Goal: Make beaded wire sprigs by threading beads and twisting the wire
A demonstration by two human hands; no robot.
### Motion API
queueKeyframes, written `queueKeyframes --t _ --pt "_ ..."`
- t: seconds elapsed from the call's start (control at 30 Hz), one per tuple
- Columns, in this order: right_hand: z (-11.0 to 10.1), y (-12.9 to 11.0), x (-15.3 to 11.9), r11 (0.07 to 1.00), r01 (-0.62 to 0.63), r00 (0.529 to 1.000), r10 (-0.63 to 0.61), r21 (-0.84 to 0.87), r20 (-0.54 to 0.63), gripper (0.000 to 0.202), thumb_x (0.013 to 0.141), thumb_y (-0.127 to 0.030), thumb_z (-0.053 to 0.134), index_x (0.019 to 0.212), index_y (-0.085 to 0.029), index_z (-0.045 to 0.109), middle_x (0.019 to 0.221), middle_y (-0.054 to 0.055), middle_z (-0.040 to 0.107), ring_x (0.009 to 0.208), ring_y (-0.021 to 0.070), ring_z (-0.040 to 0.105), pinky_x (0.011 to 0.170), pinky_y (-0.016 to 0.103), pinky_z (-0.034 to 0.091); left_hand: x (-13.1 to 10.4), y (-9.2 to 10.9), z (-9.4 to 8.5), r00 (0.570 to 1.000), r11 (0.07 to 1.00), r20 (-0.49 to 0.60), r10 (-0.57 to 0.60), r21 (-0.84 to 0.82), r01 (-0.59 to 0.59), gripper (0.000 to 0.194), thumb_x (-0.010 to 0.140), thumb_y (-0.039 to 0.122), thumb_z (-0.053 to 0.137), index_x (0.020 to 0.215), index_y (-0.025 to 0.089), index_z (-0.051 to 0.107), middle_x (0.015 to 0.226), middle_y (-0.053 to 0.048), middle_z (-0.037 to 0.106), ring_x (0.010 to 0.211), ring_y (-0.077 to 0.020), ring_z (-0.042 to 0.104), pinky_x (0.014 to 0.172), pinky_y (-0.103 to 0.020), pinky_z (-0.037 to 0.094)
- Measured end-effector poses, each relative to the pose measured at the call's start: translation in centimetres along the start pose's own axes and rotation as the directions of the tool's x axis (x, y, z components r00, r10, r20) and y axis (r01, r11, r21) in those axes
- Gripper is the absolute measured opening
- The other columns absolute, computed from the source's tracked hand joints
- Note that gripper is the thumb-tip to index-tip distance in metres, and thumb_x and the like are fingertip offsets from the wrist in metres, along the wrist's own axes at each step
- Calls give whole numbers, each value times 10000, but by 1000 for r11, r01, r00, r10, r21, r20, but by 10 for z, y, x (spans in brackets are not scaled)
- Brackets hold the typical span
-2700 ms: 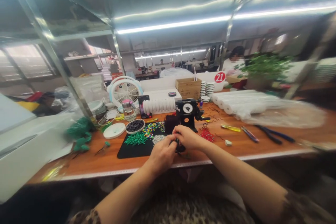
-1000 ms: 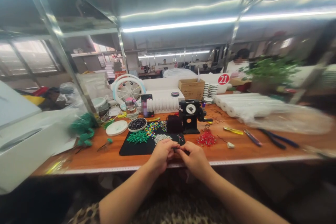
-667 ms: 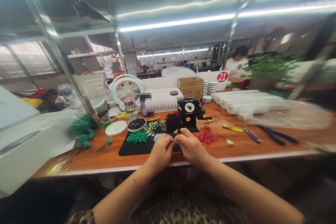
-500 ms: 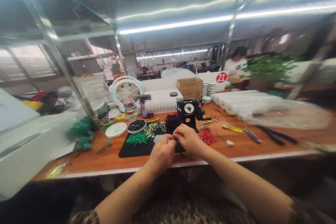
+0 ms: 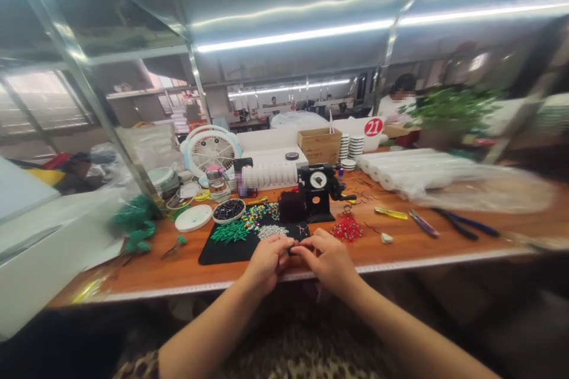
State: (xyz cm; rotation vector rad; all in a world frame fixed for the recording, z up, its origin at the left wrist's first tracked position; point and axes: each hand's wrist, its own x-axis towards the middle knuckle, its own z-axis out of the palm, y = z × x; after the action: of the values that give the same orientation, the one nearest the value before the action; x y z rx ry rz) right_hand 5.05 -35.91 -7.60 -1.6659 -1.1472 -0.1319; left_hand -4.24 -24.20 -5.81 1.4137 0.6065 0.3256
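Brown bench (image 5: 151,272) under a strip light (image 5: 293,35), with a co-worker (image 5: 393,106) seated beyond it at one o'clock, the clock being centred on the two hands. We observe both hands meeting at the bench's front edge, over the near right part of a black mat (image 5: 217,255). The left hand (image 5: 265,260) is curled, thumb and forefinger drawn together; the right hand (image 5: 332,262) meets it from the three o'clock side, its thumb and forefinger likewise almost closed. We find a small dark piece (image 5: 293,248) between the fingertips of both, mostly covered, so we cannot tell its shape. On the mat we record silver beads (image 5: 272,231) nearest the left hand at ten o'clock, mixed beads (image 5: 254,219) just beyond them, and green sticks (image 5: 230,232) between nine and ten. A bowl (image 5: 229,211) of black pieces stands at ten, beside a white lid (image 5: 194,218). At twelve sits a dark red bundle (image 5: 291,207), just beside a black winder (image 5: 317,195) towards one o'clock. We note a red heap (image 5: 347,227) between two and three, near the right hand; well apart, at almost three, lie pliers (image 5: 457,225). White rolls (image 5: 409,169) lie at two, a fan (image 5: 212,154) stands towards eleven, and a carton (image 5: 320,147) between twelve and one.
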Motion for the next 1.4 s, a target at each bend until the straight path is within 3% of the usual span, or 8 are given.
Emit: queueKeyframes --t 0.17,0.4,0.57,0.8,1.0,1.13,1.3,1.4 --pt "10 3 -12 1000 -10 1000 10 27 22 152 857 -131 568 750 -182 662 700 22 537 661 199 549 588 287 419 0 -1 4 1000 997 19 -2 -80 3 274 618 373 616 685 139 491 464 75 304 417 -51 221 438 -224 159" --pt "0 1 -5 927 338 940 -342 -161 5 263 922 -85 380 854 -162 623 937 119 531 884 273 510 774 394 459 -2 7 -4 970 942 59 236 232 -244 173 731 307 601 707 139 568 565 5 508 534 -107 431 529 -242 317" --pt "-4 1 14 924 368 925 -354 -101 137 266 899 -30 357 931 -149 592 966 121 502 845 242 547 712 328 499 -4 10 -8 741 466 301 600 621 -630 180 892 182 427 835 152 596 879 -61 585 859 -156 526 804 -293 416" --pt "-8 10 60 995 -44 936 8 94 352 212 822 25 540 711 -150 586 768 13 517 648 156 548 592 232 448 4 -1 -13 617 -64 516 595 795 -603 232 873 89 348 936 108 571 1029 -131 551 807 -192 562 695 -316 481" --pt "-3 26 73 977 -172 848 81 126 524 227 795 55 519 717 -136 612 556 -40 549 439 126 548 397 164 408 11 -3 -15 514 -171 645 565 701 -692 241 884 85 343 1029 102 535 1150 -141 557 980 -210 565 847 -323 467" --pt "-6 20 71 991 -105 879 54 81 474 254 746 88 564 669 -145 631 648 -17 572 575 149 577 534 211 448 4 2 -9 654 -47 581 484 764 -643 244 829 66 354 950 109 562 1023 -147 597 845 -222 570 744 -344 456" --pt "-19 3 49 995 91 984 -84 -41 158 119 815 -47 670 815 -165 684 805 21 554 752 188 555 676 272 410 -2 14 -1 928 764 101 359 538 -354 102 746 208 517 673 153 561 711 -54 551 708 -171 476 679 -290 374" --pt "-18 -4 27 990 41 994 -27 -133 106 145 819 -161 740 687 -179 683 687 -6 543 629 167 535 578 268 358 -1 17 1 985 917 9 175 362 -166 174 712 311 519 671 144 546 498 9 431 490 -119 370 491 -247 275"
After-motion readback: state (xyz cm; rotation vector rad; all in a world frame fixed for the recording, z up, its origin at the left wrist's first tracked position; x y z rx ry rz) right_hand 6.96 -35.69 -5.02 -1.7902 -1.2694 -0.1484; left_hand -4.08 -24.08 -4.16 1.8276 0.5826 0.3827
